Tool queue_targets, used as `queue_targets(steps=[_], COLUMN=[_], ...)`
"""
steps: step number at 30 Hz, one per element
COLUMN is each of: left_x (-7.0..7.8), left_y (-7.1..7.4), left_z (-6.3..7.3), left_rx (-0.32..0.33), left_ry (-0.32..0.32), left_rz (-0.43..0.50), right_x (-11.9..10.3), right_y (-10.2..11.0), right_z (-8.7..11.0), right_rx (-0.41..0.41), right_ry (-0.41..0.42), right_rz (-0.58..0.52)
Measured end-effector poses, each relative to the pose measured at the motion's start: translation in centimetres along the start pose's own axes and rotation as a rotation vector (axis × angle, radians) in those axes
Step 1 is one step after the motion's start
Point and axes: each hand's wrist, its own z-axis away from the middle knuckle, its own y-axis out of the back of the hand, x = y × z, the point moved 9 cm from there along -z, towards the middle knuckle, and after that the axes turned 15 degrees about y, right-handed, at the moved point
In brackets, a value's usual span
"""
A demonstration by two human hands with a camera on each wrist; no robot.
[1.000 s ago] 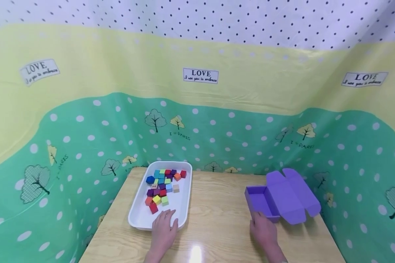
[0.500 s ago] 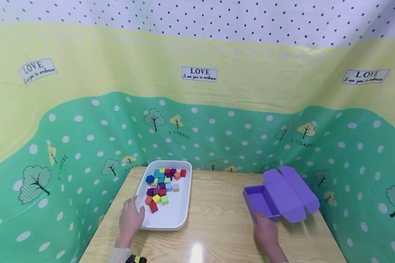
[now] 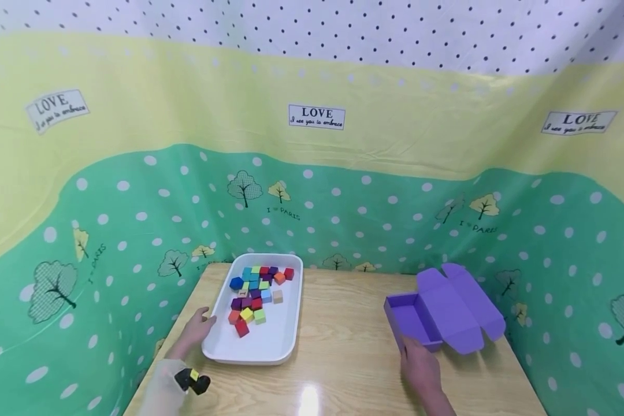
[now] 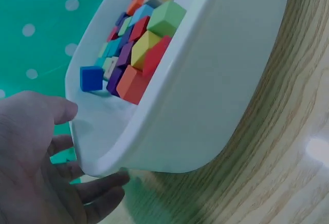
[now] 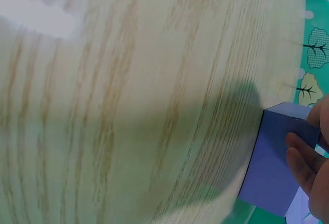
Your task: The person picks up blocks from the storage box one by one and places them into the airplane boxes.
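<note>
Left grip [image 3: 196,329] hung slack left of white tray [image 3: 278,341] | right grip [image 3: 420,367] pinched purple box [image 3: 392,319] | one-sided tug could have slid cubes [image 3: 256,304]

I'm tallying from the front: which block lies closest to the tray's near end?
The frontmost red block: the other blocks in the white tray, reds included, all lie farther back.

Our forearms [image 3: 438,400] slant inward, hands well apart: our left hand [image 3: 195,330] has its thumb [image 4: 62,110] spread from relaxed fingers [image 4: 105,184], while our right hand [image 3: 420,365] grips with bent fingers [image 5: 300,168].
</note>
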Motion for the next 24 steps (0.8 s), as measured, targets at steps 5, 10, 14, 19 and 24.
queue_targets(steps=[5,10,14,19,24], left_x=[-0.4,0.4,0.5,0.7,1.5], left_y=[-0.4,-0.9,-1.8,-3.4,-3.2], left_z=[-1.5,-2.8,-3.6,-4.1,-4.0], left_rx=[-0.063,-0.093,-0.139,-0.197,-0.108], left_ry=[0.045,0.054,0.088,0.111,0.053], left_rz=[-0.009,0.000,0.000,0.047,-0.031], right_x=[-0.2,-0.2,-0.2,-0.4,-0.8], right_y=[-0.2,-0.1,-0.5,-0.8,-0.5], right_z=[0.1,0.3,0.4,0.4,0.0], right_rx=[0.014,0.034,0.005,0.006,0.038], right_ry=[0.034,0.034,0.022,0.031,0.076], right_rz=[-0.005,-0.002,-0.030,-0.033,-0.032])
